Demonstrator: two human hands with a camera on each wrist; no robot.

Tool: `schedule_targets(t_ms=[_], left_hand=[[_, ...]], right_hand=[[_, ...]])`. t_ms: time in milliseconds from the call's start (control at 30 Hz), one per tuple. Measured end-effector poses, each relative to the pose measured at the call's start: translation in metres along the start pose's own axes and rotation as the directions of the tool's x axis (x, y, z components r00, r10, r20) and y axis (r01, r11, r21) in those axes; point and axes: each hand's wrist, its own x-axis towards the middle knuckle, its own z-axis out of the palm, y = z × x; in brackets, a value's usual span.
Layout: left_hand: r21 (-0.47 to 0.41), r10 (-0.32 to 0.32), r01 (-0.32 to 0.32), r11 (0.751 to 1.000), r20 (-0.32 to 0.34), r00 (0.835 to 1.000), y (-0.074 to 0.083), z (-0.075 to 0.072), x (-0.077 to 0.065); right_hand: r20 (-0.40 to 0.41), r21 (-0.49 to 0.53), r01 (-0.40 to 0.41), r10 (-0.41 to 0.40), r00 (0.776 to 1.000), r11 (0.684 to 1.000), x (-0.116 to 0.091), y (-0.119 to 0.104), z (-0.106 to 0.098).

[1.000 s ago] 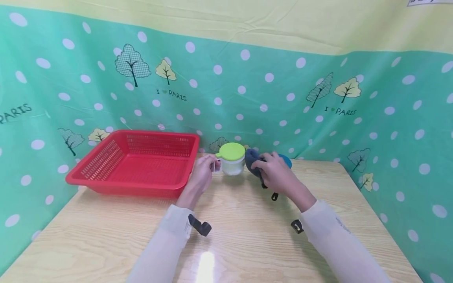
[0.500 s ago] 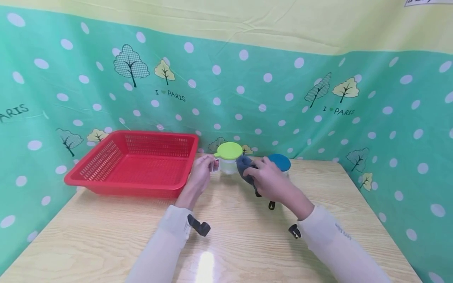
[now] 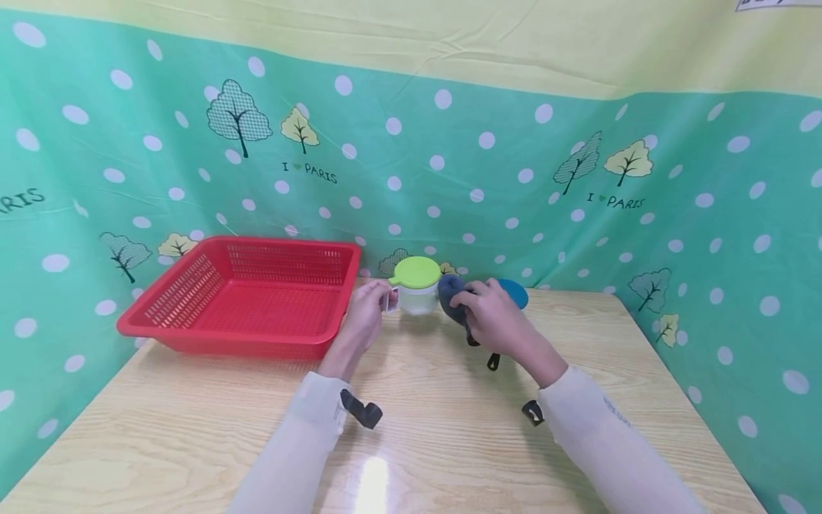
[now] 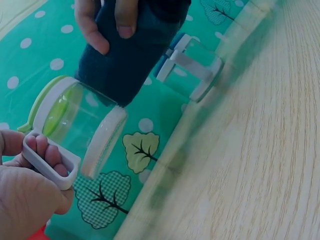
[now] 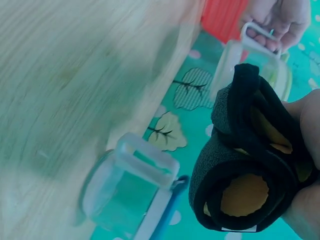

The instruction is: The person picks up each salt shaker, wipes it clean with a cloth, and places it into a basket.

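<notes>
In the head view my left hand (image 3: 367,308) grips the white handle (image 4: 52,160) of a clear jar with a green lid (image 3: 417,273). The jar stays upright at the back of the table. My right hand (image 3: 497,318) holds a folded dark blue cloth (image 3: 452,294) close against the jar's right side. Black edging and a tan inner side show on this cloth (image 5: 240,165) in the right wrist view. Short black ends hang below it. Behind the right hand stands a second clear jar (image 4: 192,67) with a blue lid (image 3: 516,293), partly hidden.
A red plastic basket (image 3: 270,314) stands on the left of the wooden table (image 3: 424,414), beside my left forearm. Green dotted fabric (image 3: 475,171) rises along the back and sides. The blue-lidded jar is just right of the cloth.
My right hand brought the cloth left and toward the front of the green-lidded jar, then back right and slightly up. My left hand keeps its grip, nearly still.
</notes>
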Motion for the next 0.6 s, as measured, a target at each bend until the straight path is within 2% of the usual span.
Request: schedule_targets(t_ms=[267,600], left_hand=[[-0.034,-0.006,0.006,0.999,-0.004,1.000,-0.001,0.004,0.001],[-0.022,-0.003,0.002,1.000,-0.028,1.000,0.000,0.002,0.001]], right_hand=[[-0.014,0.015,-0.044,0.045,0.999,0.999,0.004,0.011,0.006],[0.044,-0.033,-0.008,0.009,0.999,0.999,-0.001,-0.011,-0.003]])
